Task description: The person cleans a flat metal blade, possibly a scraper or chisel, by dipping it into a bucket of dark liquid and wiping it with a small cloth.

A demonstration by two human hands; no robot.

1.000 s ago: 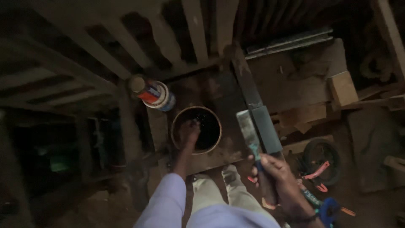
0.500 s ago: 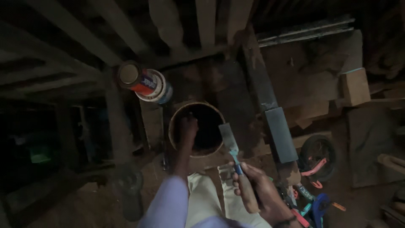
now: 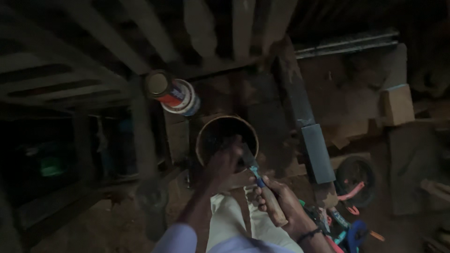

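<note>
- The right hand [image 3: 281,204] is closed around the wooden handle of a chisel [image 3: 260,180], blade pointing to 11 o'clock
- The left hand [image 3: 224,164] grips the round pot [image 3: 227,137] at its near rim, touching the blade
- At 10 o'clock from the pot lies a tin can [image 3: 172,93]
- At 3 o'clock, a dark sharpening stone [image 3: 317,152] on a cluttered, dim wooden bench [image 3: 347,93]

A round bowl [image 3: 227,136] sits at centre, a can [image 3: 174,95] behind it to the left, a long flat block [image 3: 317,152] to its right.
</note>
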